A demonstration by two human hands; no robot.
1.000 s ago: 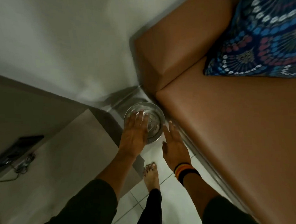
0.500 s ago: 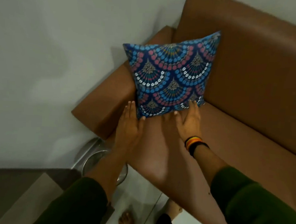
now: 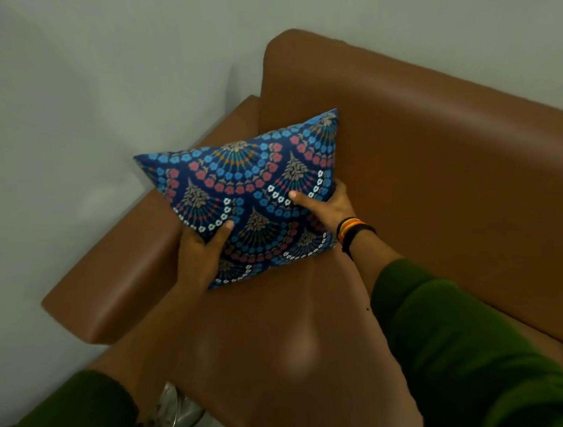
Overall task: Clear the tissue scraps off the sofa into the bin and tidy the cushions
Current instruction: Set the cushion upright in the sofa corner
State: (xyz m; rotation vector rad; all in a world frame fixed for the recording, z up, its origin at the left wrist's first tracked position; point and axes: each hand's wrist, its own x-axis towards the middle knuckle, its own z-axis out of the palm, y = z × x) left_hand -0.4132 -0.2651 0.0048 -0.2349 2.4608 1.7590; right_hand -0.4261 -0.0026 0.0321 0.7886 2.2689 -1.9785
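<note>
Head view: blue fan-patterned square cushion [image 3: 242, 198] in sofa corner, tilted, top edge against brown leather sofa [image 3: 440, 149] backrest, left corner over armrest; seat in front bare. Left hand [image 3: 199, 258] grips lower left edge, thumb on top. Right hand [image 3: 329, 206] clasps right edge. Metal bin [image 3: 178, 413] partly visible below seat edge.

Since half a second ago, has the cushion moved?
Yes. The cushion, then propped upright against the sofa backrest, is now tipped forward off it, gripped by the left hand and right hand.
</note>
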